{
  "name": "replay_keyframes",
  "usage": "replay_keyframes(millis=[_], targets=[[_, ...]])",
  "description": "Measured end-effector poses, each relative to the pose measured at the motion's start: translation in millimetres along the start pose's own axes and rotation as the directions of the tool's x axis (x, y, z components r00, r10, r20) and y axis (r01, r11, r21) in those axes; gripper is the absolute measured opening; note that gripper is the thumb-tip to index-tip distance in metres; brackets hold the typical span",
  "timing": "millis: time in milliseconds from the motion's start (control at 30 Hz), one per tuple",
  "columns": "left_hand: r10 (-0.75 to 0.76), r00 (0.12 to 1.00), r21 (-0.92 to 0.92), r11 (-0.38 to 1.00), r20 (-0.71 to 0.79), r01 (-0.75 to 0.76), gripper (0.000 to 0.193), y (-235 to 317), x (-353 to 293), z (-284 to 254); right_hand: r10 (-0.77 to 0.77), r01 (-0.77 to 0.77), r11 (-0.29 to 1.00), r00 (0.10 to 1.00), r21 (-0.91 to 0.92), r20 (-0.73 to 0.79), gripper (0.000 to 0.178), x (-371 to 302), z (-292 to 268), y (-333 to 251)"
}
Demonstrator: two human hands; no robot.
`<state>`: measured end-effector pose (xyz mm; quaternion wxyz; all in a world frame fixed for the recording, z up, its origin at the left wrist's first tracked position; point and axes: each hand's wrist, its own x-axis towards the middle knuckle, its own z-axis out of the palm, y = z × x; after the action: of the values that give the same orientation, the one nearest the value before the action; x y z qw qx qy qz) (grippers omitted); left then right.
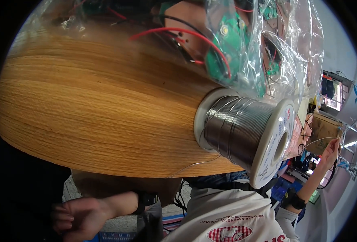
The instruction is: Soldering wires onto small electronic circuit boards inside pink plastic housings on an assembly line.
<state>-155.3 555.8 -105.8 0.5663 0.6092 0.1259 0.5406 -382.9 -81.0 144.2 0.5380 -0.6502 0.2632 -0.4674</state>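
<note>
A large spool of solder wire [239, 129] lies on its side at the right end of the wooden tabletop [98, 109]. A loose strand runs from it over the table's near edge. At the right, my right hand [331, 152] is raised, its fingers pinched on a thin pale wire [317, 140] that arcs in from the left. My left hand [81, 218] is below the table edge at the lower left, its fingers curled in; I see nothing in it. Dark shadow hides part of its fingers.
Clear plastic bags [291, 44] with green circuit boards [227, 44] and red and black leads cover the far side of the table. A cardboard box [325, 131] stands past the spool. A black cable [328, 180] loops below my right hand.
</note>
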Motion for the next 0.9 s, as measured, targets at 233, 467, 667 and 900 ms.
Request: replay_keyframes(millis=[233, 467, 667, 900], targets=[[0.004, 1.0, 0.022, 1.0, -0.005, -0.004, 0.045, -0.8, -0.9, 0.9, 0.027, -0.027, 1.0, 0.999, -0.011, 0.044, 0.006, 4.8, -7.5, -5.0], [0.025, 1.0, 0.059, 0.998, 0.018, -0.026, 0.044, -0.9, -0.6, 1.7, 0.009, -0.009, 1.0, 1.0, -0.027, 0.012, 0.004, 0.5, 2.1, -2.8], [0.035, 0.999, 0.033, 0.999, -0.01, -0.035, 0.044, -1.5, 0.0, 1.5, 0.048, -0.048, 0.999, 0.998, -0.007, 0.042, 0.007, 8.2, -9.0, -8.0], [0.037, 0.999, 0.091, 0.995, 0.02, -0.039, 0.044, 0.2, -3.2, 2.4, 0.015, -0.016, 0.999, 0.999, -0.04, -0.047, 0.009, -5.7, 13.6, -4.2]])
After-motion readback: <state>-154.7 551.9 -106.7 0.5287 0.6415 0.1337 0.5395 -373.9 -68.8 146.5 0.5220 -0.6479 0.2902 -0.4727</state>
